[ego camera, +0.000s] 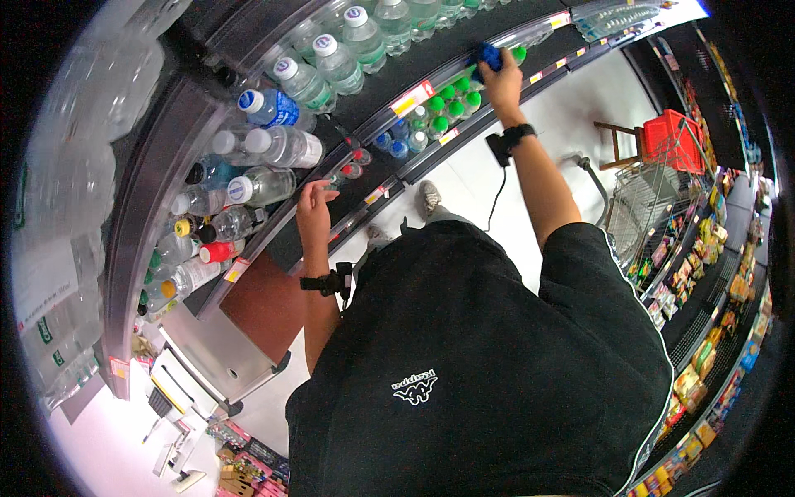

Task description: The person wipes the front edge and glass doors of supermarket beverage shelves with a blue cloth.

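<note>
My right hand (504, 84) grips a bunched blue thing, apparently a cloth (489, 57), at the front edge of a dark shelf (428, 71). Just below and beside it, green-capped bottles (456, 109) stand on a lower shelf. My left hand (315, 208) is raised at the shelf front with loosely bent fingers and nothing in it. Close to that hand are a clear bottle with a white cap (264, 186) and small red-capped bottles (352, 169). Whether its fingertips touch the shelf is unclear. Each wrist wears a black strap with a small device.
Upright water bottles (338, 68) line the shelf above, and mixed bottles (217, 220) crowd the left. A flat cart (217, 351) stands at lower left. To the right are a wire shopping cart (646, 199), a red basket (674, 143) and shelves of packaged goods (695, 261).
</note>
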